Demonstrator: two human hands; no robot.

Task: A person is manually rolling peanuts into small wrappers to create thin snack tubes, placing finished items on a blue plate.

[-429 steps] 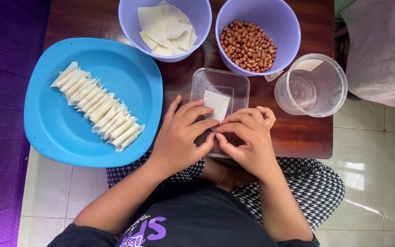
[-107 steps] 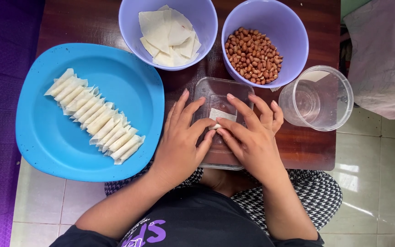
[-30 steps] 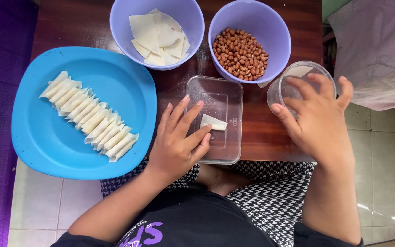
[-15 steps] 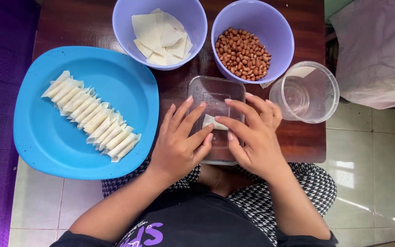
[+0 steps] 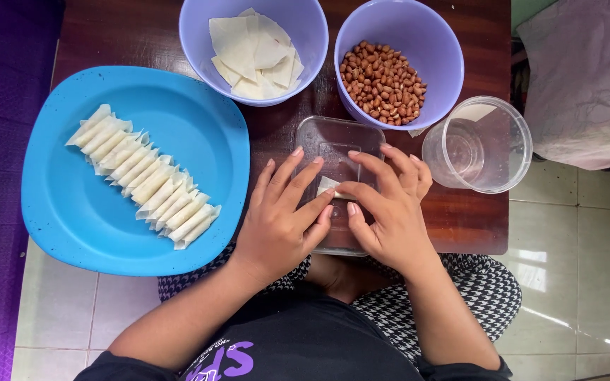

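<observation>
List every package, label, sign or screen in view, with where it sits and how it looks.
No packages, labels, signs or screens on the table.
Shirt print: bottom edge, on the person's black shirt, purple lettering, partly cut off.
Round clear plastic tub: right edge of table, unlabelled.
Rectangular clear container: under both hands, unlabelled.

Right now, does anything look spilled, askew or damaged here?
Nothing stands out. Both hands, left hand and right hand, work a small wrapper piece over the clear tray. The rolls lie in a neat row on the blue plate; the peanuts are contained.
</observation>
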